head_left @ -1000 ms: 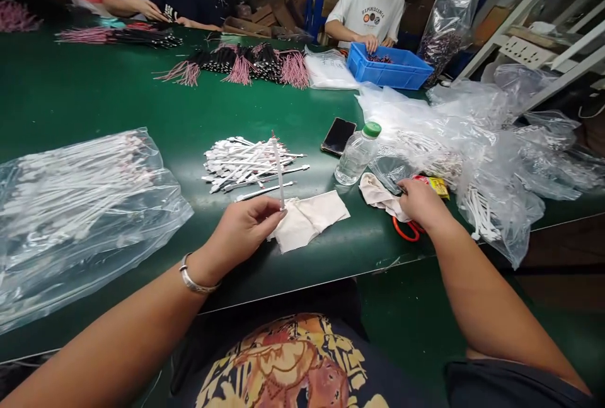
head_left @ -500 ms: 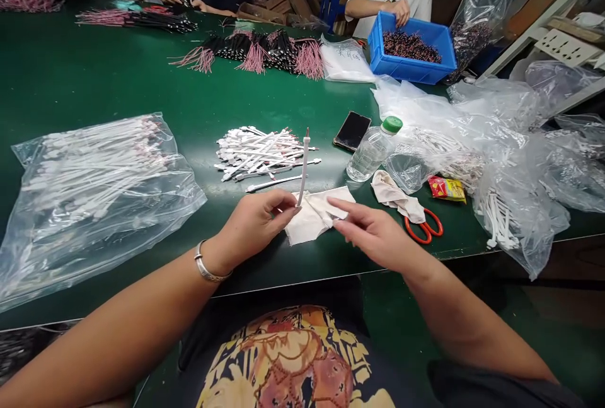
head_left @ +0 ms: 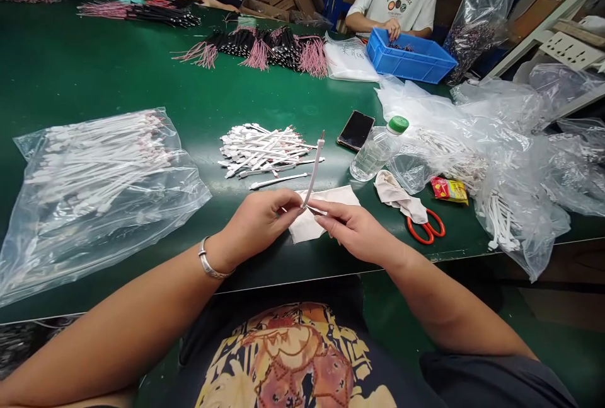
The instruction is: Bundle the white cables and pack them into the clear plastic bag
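Observation:
My left hand [head_left: 265,222] pinches a thin white sleeved cable [head_left: 314,171] near its lower end. The cable stands up from the fingers, bent slightly right, with a white collar and a reddish tip on top. Against the fingertips of the left, my right hand [head_left: 352,228] is closed at the cable's lower end, which the fingers mostly hide. Beneath both hands lies a pale cloth [head_left: 338,197] on the green table [head_left: 227,99]. Just beyond it is a pile of similar white cables [head_left: 265,149], with one lying apart in front.
Left is a clear bag of white cables [head_left: 104,168]. To the right are a phone [head_left: 356,130], a bottle [head_left: 373,152], a crumpled cloth [head_left: 397,197], red-handled scissors [head_left: 428,228] and plastic bags [head_left: 520,143]. Across the table, a co-worker's hand [head_left: 392,29] is at a blue bin [head_left: 411,67].
My right hand has come left to meet my left hand, its fingers closing at the cable's lower end. The cable now leans and bends more to the right. The co-worker's blue bin has tilted.

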The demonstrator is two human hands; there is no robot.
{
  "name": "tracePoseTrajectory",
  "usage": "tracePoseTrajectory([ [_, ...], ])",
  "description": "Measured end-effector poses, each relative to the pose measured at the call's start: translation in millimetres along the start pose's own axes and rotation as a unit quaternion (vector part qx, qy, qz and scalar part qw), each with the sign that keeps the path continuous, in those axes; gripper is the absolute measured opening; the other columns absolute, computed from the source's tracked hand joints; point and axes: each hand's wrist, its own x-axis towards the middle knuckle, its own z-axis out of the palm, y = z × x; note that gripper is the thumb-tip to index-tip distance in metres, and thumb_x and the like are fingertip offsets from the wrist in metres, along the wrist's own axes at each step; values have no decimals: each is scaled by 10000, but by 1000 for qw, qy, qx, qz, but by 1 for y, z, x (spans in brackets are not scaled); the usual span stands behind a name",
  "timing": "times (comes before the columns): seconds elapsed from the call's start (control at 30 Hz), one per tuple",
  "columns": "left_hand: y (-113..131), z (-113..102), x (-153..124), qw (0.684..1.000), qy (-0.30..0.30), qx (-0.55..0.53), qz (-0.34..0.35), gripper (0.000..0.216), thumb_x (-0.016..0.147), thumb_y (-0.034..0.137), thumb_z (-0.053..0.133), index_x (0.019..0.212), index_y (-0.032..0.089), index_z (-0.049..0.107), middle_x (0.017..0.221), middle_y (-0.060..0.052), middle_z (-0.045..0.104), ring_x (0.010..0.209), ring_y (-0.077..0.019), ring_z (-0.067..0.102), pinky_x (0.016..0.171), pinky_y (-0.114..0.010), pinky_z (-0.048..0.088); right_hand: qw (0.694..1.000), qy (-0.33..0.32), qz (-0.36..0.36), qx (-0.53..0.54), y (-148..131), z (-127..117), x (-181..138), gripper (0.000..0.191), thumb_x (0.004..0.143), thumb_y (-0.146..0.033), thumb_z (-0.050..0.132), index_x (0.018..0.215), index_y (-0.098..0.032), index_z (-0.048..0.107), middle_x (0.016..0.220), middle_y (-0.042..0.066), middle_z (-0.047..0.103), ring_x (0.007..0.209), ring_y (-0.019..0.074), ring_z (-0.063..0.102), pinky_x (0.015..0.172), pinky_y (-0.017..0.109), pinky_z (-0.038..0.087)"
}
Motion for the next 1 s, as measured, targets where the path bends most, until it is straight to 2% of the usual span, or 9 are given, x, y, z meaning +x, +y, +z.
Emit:
tracePoseTrajectory([
  [0.23, -1, -1, 0, 1000, -2, 13, -5, 221, 879, 331, 499, 928, 193, 664, 820, -13, 674, 700, -120, 563, 664, -239, 418, 1000, -10, 2, 4, 0, -1, 2, 406, 903, -358, 469, 1293, -272, 543, 697, -4, 571, 608, 112, 482, 637, 257, 455],
  [0.43, -1, -1, 0, 1000, -1, 21, -3, 234, 881, 344, 489, 916, 188, 662, 809, -16, 672, 693, -124, 560, 659, -240, 413, 998, -29, 41, 48, -2, -2, 4, 409, 894, -333, 484, 1289, -248, 545, 647, -26, 515, 541, 77, 424, 527, 205, 394],
  [0.67, -3, -1, 1, 1000, 0, 31, 2, 218, 881, 342, 500, 890, 187, 654, 786, -1, 663, 686, -116, 549, 654, -237, 401, 996, -26, 56, 71, -3, 0, 6, 402, 892, -313, 487, 1279, -228, 556, 586, -49, 453, 509, 69, 372, 543, 214, 378],
  [0.87, -5, -1, 1, 1000, -4, 8, -10, 249, 875, 371, 489, 873, 182, 652, 766, -4, 656, 674, -119, 544, 647, -242, 407, 998, 0, 40, 45, 1, 3, 7, 384, 888, -347, 486, 1232, -223, 601, 591, -24, 493, 557, 98, 432, 590, 241, 426],
  [1.0, -5, -1, 2, 1000, -8, 1, -14, 234, 874, 367, 498, 866, 185, 645, 760, 3, 645, 675, -117, 537, 647, -239, 404, 999, 11, 29, 37, 3, 5, 6, 372, 888, -339, 483, 1219, -226, 609, 676, 1, 573, 640, 121, 506, 656, 273, 461],
])
